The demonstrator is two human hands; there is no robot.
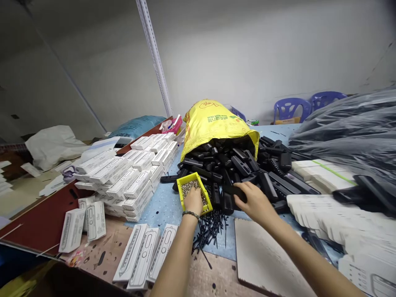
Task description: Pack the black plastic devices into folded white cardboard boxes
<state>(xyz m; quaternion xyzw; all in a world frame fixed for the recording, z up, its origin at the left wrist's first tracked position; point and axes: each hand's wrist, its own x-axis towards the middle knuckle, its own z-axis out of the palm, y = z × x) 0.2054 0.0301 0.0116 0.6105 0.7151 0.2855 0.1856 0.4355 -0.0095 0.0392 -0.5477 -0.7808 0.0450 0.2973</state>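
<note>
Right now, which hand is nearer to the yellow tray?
Left hand: inside the yellow tray, among small metal parts. Right hand: apart, to the tray's right.

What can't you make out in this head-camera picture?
Head view:
Metal bits: the left hand covers part of the yellow tray; each bit is too small to tell.
Black piece: the right hand hides part of it.
White box print: too small to read.
Left forearm and right forearm: cut off by the bottom edge.
</note>
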